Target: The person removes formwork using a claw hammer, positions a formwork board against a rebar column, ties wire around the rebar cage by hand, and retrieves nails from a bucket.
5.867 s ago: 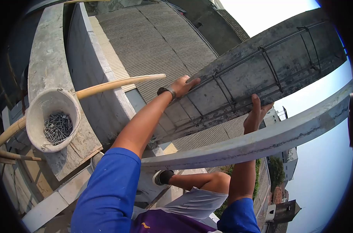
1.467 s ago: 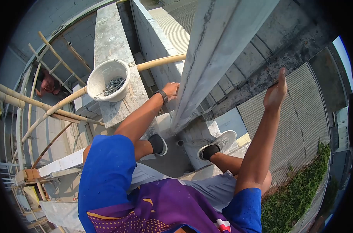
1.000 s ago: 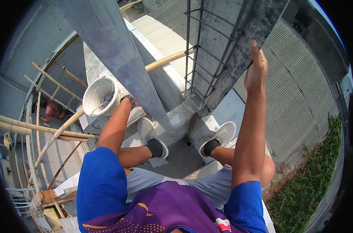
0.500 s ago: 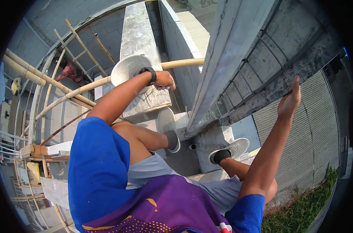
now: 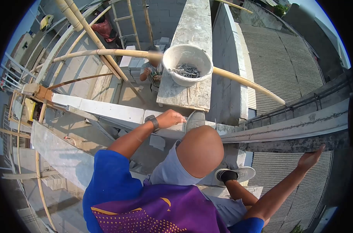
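Note:
My left hand (image 5: 170, 119), with a dark watch on the wrist, is in front of my raised knee, beside my left shoe. Its fingers are curled together; what they hold, if anything, is too small to make out. Further ahead, a whitish bucket (image 5: 172, 77) of grey nail-like metal pieces (image 5: 187, 70) rests on a stained plank (image 5: 192, 27). My right hand (image 5: 311, 158) reaches out to the right, fingers stretched flat against the dark edge of a concrete column (image 5: 293, 130). Nothing shows in it.
A bamboo pole (image 5: 250, 83) crosses under the plank by the bucket. Below are a person (image 5: 151, 72) near white blocks and another in a red top (image 5: 102, 29) by a ladder (image 5: 124, 19). Bamboo scaffolding (image 5: 38, 174) stands left; a corrugated roof (image 5: 289, 182) lies far below right.
My view has swung, so the column now lies more level. My left hand has moved from in front of the bucket down toward my knee, which has risen. My right hand stays stretched flat.

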Demonstrator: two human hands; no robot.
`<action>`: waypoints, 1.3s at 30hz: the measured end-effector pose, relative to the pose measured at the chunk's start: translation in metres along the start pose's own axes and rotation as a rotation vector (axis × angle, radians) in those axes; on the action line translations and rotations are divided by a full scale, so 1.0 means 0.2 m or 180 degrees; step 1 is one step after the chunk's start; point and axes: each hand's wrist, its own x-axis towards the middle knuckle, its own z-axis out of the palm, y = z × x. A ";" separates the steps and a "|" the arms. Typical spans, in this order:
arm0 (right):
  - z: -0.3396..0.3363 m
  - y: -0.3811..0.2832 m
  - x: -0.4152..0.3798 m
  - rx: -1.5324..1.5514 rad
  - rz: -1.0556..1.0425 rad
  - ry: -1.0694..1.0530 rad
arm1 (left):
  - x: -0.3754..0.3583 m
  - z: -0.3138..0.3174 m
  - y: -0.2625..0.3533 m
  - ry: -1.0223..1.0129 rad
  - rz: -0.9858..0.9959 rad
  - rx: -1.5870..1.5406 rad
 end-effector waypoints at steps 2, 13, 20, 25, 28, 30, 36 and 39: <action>0.00 0.00 0.02 0.0010 -0.0003 -0.0025 | -0.06 0.03 -0.06 0.0004 -0.0457 -0.0585; 0.05 -0.03 -0.03 -0.0180 -0.0114 0.0095 | -0.02 -0.17 -0.18 -0.0090 0.0003 0.0601; 0.05 -0.03 -0.02 -0.0186 -0.0099 0.0160 | -0.08 -0.07 -0.54 0.0214 -0.0531 -0.0043; 0.03 -0.02 -0.01 -0.0192 -0.0150 0.0228 | -0.08 -0.05 -0.57 0.0792 -0.0222 -0.0569; 0.08 -0.04 -0.06 -0.0196 -0.0071 0.0533 | -0.04 -0.22 -0.56 0.1168 -0.0507 -0.0752; 0.11 -0.06 -0.08 0.0000 0.0023 0.0671 | 0.00 -0.37 -0.59 0.1653 -0.0600 -0.0838; 0.27 -0.11 -0.18 -0.0057 0.0075 0.1065 | 0.18 -0.83 -0.66 0.1239 -0.1216 0.0057; 0.30 -0.10 -0.18 -0.0154 0.0021 0.1202 | 0.25 -0.99 -0.54 0.1875 -0.1397 -0.0154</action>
